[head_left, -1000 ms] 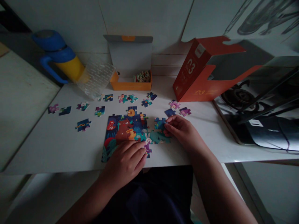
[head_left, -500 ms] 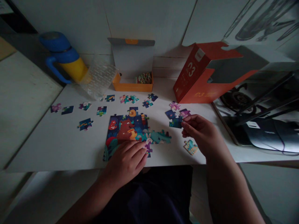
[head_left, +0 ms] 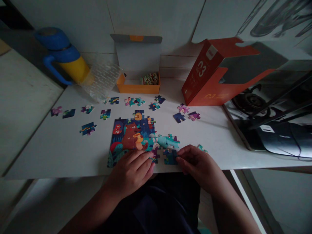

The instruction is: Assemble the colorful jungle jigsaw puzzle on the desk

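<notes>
A partly joined jigsaw puzzle with a bear, a rabbit and other animals lies near the table's front edge. My left hand rests flat on its lower part, fingers stretched out and covering some of the picture. Between the thumb and fingers of my right hand is a dark blue puzzle piece. That piece is just right of the rabbit section, below the teal crocodile-like part, with a small gap to the left. Another teal piece is mostly hidden behind my right hand.
Several loose pieces lie left of and behind the puzzle, and a few pieces lie to the right. Behind stand an orange box with its lid up, a red box, a blue-yellow jug and clear bubble wrap. A stove is far right.
My right hand has brought the dark blue piece from the right-hand group leftward and nearer to me, beside the puzzle's lower right. My left hand has stayed in place.
</notes>
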Demonstrator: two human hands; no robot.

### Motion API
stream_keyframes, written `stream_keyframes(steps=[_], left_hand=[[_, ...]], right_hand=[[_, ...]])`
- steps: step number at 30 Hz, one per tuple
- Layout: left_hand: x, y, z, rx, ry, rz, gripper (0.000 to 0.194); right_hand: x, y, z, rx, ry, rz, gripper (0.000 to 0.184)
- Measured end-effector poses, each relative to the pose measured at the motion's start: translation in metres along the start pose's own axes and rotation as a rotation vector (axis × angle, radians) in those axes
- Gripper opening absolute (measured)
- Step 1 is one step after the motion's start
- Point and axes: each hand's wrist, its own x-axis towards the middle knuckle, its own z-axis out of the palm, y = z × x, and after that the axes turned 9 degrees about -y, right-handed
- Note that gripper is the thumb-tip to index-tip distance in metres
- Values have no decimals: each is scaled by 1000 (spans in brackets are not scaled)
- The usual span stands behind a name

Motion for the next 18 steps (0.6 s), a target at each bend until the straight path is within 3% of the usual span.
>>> stream_keyframes(steps=[6, 18], left_hand=[[2, 1, -1, 3, 22, 3, 9], [3, 2, -1, -13, 24, -12, 7]], right_hand=[[8, 10, 15, -128, 9, 57, 25], [11, 1, 24, -282, 103, 62, 22]])
